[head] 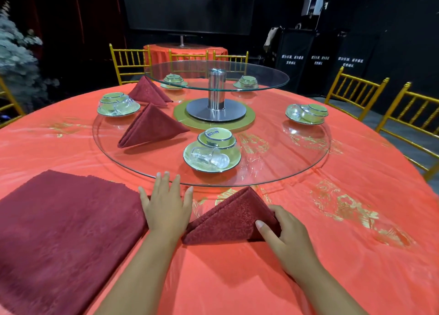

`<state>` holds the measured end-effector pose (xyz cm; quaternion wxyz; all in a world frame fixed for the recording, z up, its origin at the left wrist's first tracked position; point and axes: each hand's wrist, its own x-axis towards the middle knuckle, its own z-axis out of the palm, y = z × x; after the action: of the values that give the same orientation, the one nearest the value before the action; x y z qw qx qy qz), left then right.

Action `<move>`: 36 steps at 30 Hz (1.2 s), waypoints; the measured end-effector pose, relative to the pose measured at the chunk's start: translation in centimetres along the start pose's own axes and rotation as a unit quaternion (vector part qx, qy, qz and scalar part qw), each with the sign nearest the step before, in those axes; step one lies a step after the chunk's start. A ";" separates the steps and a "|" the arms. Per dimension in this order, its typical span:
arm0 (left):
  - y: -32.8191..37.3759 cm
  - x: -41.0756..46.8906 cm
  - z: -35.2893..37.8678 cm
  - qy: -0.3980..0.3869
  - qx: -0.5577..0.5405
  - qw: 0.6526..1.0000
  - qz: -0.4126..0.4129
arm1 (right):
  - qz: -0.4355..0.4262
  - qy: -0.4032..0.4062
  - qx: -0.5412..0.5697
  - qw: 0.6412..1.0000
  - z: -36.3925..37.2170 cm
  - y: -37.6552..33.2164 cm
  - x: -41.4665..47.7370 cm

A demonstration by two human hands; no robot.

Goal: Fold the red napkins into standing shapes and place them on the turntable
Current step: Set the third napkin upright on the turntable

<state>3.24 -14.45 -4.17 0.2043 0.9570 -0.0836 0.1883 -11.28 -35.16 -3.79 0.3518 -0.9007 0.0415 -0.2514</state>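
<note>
Head: three folded napkins (152, 127) (148, 92) (230, 217), two hands (166, 206) (283, 235)

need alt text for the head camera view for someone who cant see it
A person's right hand grips a folded red napkin on an orange tablecloth, while the left hand rests flat beside it. Two standing napkins sit on the glass turntable, and a stack of napkins lies at left.

"What are you holding?"

"My right hand (282, 234) grips the folded napkin (228, 219) by its corner; my left hand (166, 207) lies flat beside it."

"And the turntable (297, 172)?"

"It carries two standing napkins (152, 127)."
</note>
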 end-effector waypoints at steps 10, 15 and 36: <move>0.2 -0.2 -0.2 -0.059 -0.047 0.991 0.107 | 0.005 -0.005 0.031 1.000 -0.2 -0.2 -0.1; 0.2 0.1 -0.2 -0.054 -0.004 0.997 0.056 | -0.026 -0.079 0.027 0.996 -1.7 -1.0 1.0; 1.3 -0.1 0.0 -0.125 0.017 0.977 0.172 | 0.148 0.128 -0.056 0.979 1.5 2.5 18.0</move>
<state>2.84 -15.62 -3.78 0.1403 0.9477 -0.2683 0.1011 5.36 -40.61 1.22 0.3261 -0.8630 0.2328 -0.3076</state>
